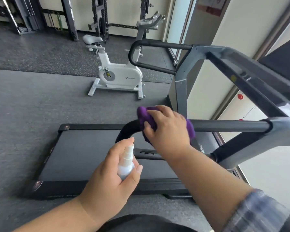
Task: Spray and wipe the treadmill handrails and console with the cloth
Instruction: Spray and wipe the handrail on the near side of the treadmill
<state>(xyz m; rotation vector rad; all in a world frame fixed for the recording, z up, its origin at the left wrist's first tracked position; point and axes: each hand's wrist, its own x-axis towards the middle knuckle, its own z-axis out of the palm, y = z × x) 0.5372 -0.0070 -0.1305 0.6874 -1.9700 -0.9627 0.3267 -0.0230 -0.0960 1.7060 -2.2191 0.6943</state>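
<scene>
My right hand [167,126] presses a purple cloth [145,115] around the near treadmill handrail [224,125], close to where the black bar bends downward. My left hand [110,178] holds a small white spray bottle [126,162] upright, with the forefinger on its top, just below and left of the cloth. The far handrail [157,43] loops at the upper middle. The console [283,59] shows as a dark panel at the right edge. The treadmill belt [94,154] lies under both hands.
A white exercise bike [119,76] stands on the grey floor beyond the treadmill. Dark weight racks [99,15] line the back wall. The treadmill's grey uprights [181,91] and a window wall fill the right side.
</scene>
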